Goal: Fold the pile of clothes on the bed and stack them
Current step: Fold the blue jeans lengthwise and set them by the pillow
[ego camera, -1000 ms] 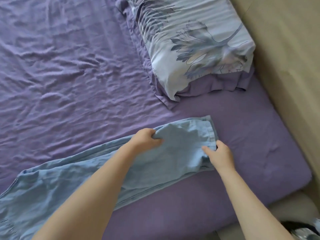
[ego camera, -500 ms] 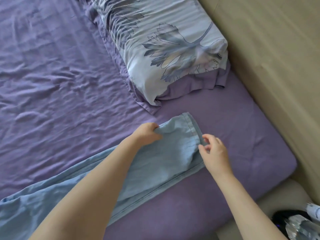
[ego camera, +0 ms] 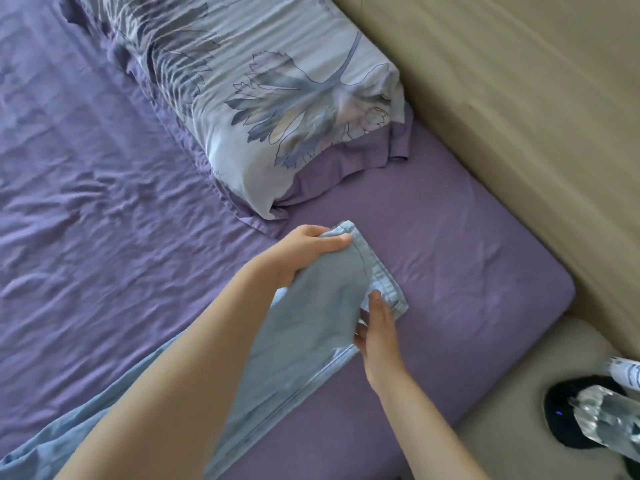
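A pair of light blue trousers point(ego camera: 304, 327) is lying across the purple sheet point(ego camera: 104, 202) of the bed, running from the near left edge up toward the pillow point(ego camera: 277, 98). Nearest along it, the right hand point(ego camera: 377, 327) is resting on the trousers just short of the hemmed end, on the side away from the pillow, its fingers point(ego camera: 375, 299) lying straight and close together; the fingers toward the cloth are hidden, so whether they are pinching it cannot be told. Farther on, the left hand point(ego camera: 304, 251) is gripping the far corner of the hem, thumb on top and fingers curled under, lifting that edge off the sheet just in front of the pillow. The pillow, printed with blue leaves, is lying beyond, against a beige headboard point(ego camera: 519, 116).
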A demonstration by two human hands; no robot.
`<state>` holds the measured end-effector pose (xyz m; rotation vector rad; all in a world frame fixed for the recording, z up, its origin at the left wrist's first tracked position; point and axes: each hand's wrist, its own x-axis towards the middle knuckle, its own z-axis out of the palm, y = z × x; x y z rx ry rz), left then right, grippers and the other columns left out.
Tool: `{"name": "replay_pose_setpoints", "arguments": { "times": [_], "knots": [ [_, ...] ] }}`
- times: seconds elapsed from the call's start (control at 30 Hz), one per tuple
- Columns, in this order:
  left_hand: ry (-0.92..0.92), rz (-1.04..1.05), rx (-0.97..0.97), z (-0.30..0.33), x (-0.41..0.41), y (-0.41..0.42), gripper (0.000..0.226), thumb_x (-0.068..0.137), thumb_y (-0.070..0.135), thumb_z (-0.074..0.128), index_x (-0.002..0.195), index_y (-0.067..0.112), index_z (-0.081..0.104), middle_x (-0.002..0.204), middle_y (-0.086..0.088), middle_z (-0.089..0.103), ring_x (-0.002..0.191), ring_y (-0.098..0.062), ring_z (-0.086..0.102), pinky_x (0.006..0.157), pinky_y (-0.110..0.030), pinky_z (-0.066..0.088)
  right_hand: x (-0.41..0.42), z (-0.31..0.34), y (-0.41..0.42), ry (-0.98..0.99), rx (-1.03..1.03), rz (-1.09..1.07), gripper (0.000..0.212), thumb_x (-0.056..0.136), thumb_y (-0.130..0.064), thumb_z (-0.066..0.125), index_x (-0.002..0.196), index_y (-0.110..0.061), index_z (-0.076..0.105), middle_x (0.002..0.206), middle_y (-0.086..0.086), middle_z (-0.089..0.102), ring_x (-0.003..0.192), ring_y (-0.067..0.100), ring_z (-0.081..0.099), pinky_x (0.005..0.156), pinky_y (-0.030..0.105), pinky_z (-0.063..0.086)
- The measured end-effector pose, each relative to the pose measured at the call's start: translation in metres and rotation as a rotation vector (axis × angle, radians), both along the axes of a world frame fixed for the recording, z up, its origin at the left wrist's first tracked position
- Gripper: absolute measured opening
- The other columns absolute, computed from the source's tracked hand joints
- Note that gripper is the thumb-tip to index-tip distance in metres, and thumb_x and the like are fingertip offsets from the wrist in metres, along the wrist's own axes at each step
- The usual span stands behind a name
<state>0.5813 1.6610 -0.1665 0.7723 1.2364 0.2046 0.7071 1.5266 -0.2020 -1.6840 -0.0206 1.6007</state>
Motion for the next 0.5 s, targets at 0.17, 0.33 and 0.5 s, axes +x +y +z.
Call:
{"name": "replay_pose_setpoints", "arguments": {
  "times": [0.17, 0.33, 0.5],
  "knots": [
    [-0.045, -0.01, 0.049, 0.013, -0.009, 0.01, 0.015, 0.088, 0.034, 0.067, 0.09, 0.021, 0.074, 0.087, -0.002, 0.072, 0.076, -0.016, 0.068, 0.074, -0.031, 0.058, 0.003, 0.015, 0.006, 0.396, -0.028, -0.262, 0.042, 0.089, -0.044, 0.055, 0.114, -0.013, 0.066, 0.112, 0.009, 0.07, 0.106, 0.023, 0.066, 0.089, 0.039, 0.052],
    [0.4, -0.324, 0.355, 0.004, 0.006, 0.024, 0.038, 0.097, 0.033, 0.051, 0.064, 0.019, 0.041, 0.059, 0.006, 0.037, 0.051, -0.012, 0.036, 0.041, -0.019, 0.029, 0.028, 0.015, 0.001, -0.006, 0.061, -0.229, 0.022, 0.085, -0.01, 0.068, 0.106, -0.012, 0.063, 0.1, 0.008, 0.07, 0.094, 0.023, 0.067, 0.08, 0.034, 0.054],
    [0.709, -0.595, 0.639, -0.015, 0.024, 0.026, 0.034, 0.095, 0.023, 0.051, 0.063, 0.017, 0.041, 0.065, 0.002, 0.044, 0.078, -0.026, 0.044, 0.064, -0.032, 0.034, 0.064, 0.004, 0.0, -0.363, 0.122, 0.196, 0.025, 0.085, -0.002, 0.065, 0.096, -0.023, 0.057, 0.094, -0.003, 0.064, 0.083, 0.012, 0.062, 0.063, 0.014, 0.049]
  ]
}}
